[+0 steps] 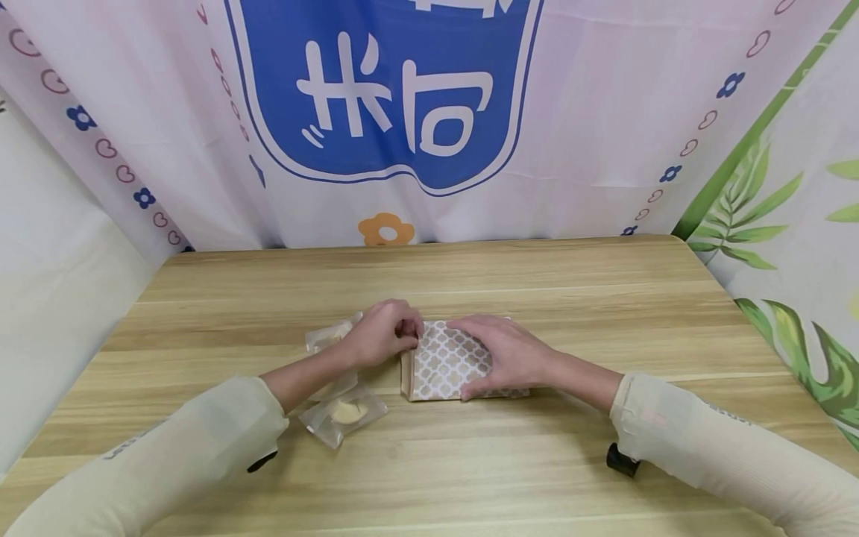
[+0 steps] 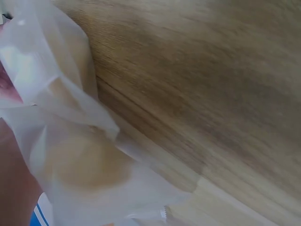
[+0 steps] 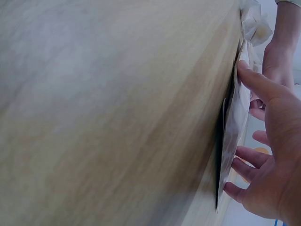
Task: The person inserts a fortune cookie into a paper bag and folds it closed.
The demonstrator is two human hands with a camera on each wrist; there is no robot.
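Observation:
A flat paper bag with a brown-and-white lattice pattern lies on the table. My left hand, fingers curled, pinches the bag's upper left edge. Spread across the bag's right part is my right hand, its thumb near the front edge and its fingers toward the back. In the right wrist view the right hand's fingertips touch the bag's surface. Clear-wrapped pale round pastries lie beside and under my left forearm, partly hidden by it; the left wrist view shows one wrapper close up.
The wooden table extends around the bag. A printed curtain hangs behind its far edge, and a leaf-patterned cloth hangs at the right. Both forearms wear light sleeves.

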